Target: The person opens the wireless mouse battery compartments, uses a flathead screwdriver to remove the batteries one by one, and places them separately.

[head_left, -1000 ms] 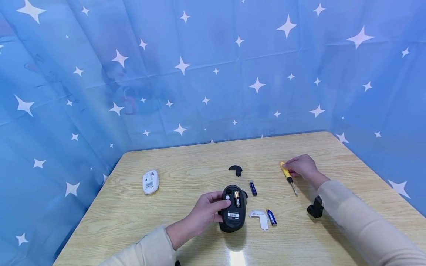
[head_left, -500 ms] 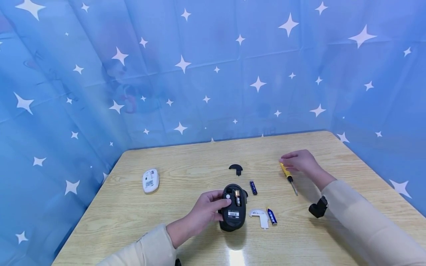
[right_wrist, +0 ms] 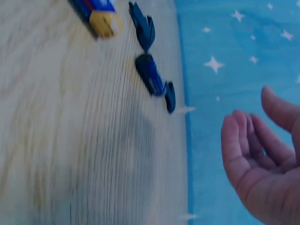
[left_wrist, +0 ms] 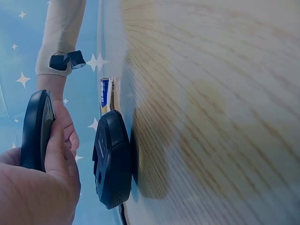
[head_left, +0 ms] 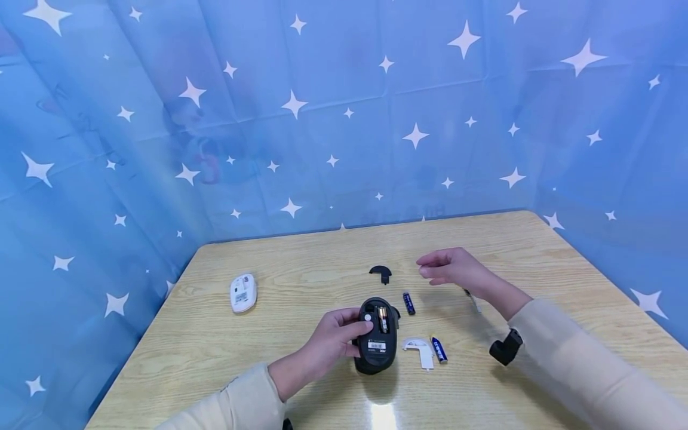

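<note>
My left hand (head_left: 334, 341) grips a black computer mouse (head_left: 379, 348), its underside up and its battery bay uncovered. One battery (head_left: 383, 321) shows in that bay. Below the held mouse, a second black mouse-shaped body (left_wrist: 112, 159) sits on the table in the left wrist view; the held mouse mostly hides it from the head camera. My right hand (head_left: 452, 267) hovers above the table with fingers loosely bent and holds nothing, as the right wrist view confirms. Beneath its wrist only the shaft of a screwdriver (head_left: 473, 301) shows; its yellow handle is hidden.
A loose blue battery (head_left: 409, 303) lies right of the mouse, with a black battery cover (head_left: 382, 273) farther back. Nearer are a white cover (head_left: 423, 351) and another blue battery (head_left: 438, 350). At left lies a white mouse (head_left: 243, 293). A starry curtain (head_left: 333, 119) backs the table.
My right hand has let go of the yellow screwdriver, lifted and moved left toward the batteries. The screwdriver stayed on the table. My left hand and the black mouse have kept their place.
</note>
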`<act>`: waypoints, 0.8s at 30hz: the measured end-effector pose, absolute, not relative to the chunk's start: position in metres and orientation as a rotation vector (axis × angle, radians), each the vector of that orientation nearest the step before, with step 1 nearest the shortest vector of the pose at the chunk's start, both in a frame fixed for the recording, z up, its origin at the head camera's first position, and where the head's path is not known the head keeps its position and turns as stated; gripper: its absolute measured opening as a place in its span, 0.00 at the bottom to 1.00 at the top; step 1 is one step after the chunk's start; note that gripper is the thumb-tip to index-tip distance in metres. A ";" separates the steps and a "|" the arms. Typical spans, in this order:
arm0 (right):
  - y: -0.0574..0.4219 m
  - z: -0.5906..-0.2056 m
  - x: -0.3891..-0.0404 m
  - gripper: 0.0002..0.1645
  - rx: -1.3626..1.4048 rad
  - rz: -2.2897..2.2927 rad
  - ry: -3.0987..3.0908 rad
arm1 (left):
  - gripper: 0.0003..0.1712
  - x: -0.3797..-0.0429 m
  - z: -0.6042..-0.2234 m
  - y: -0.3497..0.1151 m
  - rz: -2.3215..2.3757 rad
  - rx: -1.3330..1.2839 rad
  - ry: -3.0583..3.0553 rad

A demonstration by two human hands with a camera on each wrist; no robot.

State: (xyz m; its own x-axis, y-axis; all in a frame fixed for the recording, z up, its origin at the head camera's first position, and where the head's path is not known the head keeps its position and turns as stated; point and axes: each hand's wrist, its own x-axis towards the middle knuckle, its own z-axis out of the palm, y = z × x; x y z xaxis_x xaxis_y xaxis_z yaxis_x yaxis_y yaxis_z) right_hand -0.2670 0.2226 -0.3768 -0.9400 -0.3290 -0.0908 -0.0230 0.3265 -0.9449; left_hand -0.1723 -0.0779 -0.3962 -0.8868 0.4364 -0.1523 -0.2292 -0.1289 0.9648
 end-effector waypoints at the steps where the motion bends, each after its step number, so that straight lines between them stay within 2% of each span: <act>1: 0.219 -0.376 -0.265 0.31 -0.350 -1.651 2.316 | 0.22 -0.172 -0.396 -0.078 2.061 0.229 1.717; 17: 0.177 -0.356 -0.236 0.16 -0.917 -1.455 2.178 | 0.23 -0.172 -0.398 -0.076 2.046 0.264 1.715; 24: 0.165 -0.356 -0.232 0.14 -1.060 -1.363 2.167 | 0.22 -0.172 -0.400 -0.076 2.058 0.260 1.701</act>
